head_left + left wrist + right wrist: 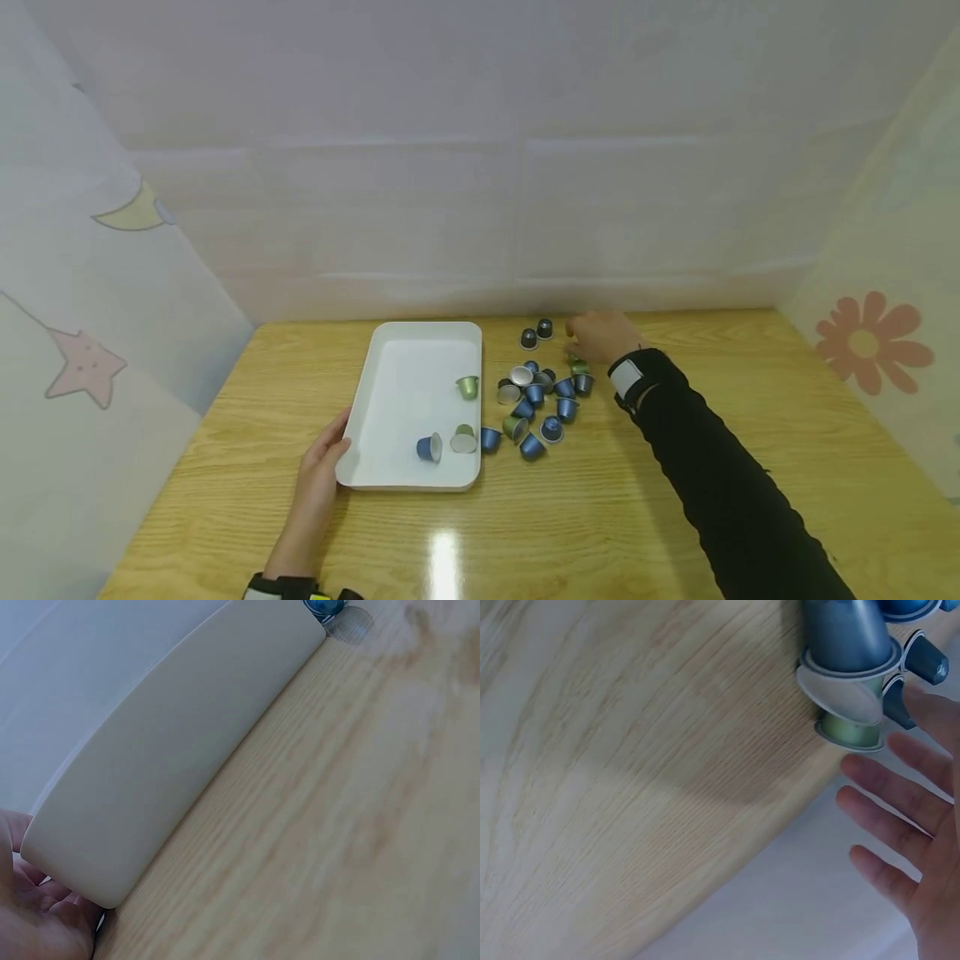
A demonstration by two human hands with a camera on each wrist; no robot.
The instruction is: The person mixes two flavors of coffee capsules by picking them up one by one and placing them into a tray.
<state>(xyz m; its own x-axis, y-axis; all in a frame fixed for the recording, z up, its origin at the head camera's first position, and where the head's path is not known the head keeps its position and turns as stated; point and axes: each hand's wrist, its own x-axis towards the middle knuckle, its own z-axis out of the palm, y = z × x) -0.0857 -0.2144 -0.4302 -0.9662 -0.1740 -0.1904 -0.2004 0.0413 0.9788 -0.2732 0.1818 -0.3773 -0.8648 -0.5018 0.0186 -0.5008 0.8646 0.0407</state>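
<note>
My left hand (318, 462) grips the near left edge of a white tray (401, 383), thumb at the rim and fingers curled under its side in the left wrist view. Inside the tray lie a blue coffee capsule (429, 447) and two green ones, one (468, 387) by the right wall and the other (463, 438) nearer me. My right hand (603, 335) reaches over the far right of the capsule pile, fingers spread and slightly bent with nothing held. A green capsule (851, 733) is close to its fingertips, beside a dark blue-grey capsule (847, 637).
Several blue, green and dark capsules, such as a blue one (532, 447), lie scattered right of the tray. Two black capsules (528, 338) stand apart near the wooden table's (720, 400) back edge. A pale wall covering (480, 208) rises directly behind the table.
</note>
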